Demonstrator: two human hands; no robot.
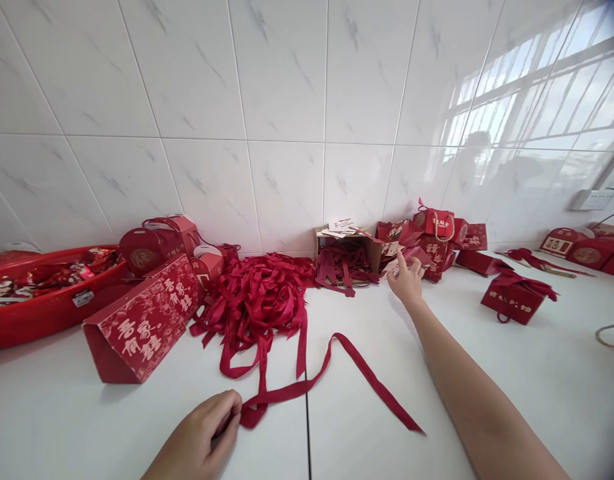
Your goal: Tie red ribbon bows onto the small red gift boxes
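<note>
My left hand (207, 430) is low in the view, its thumb and fingers pinched on a dark red ribbon (327, 373). From there the ribbon runs right across the white table in a bent line to a pointed end. A big tangled pile of red ribbons (261, 293) lies just beyond this hand. My right hand (407, 277) reaches far forward with fingers apart, beside a heap of flat red paper packages (411, 257) against the wall. Its fingertips are at the heap's near left edge; whether they touch a package I cannot make out.
Left of the pile stands a long red box (147, 320) with pale lettering, near a red basin (41, 323) of wrapped sweets. A cardboard box (374, 253) holds short ribbon pieces. At right sit a bow-tied red box (514, 297) and a twine loop (607, 339).
</note>
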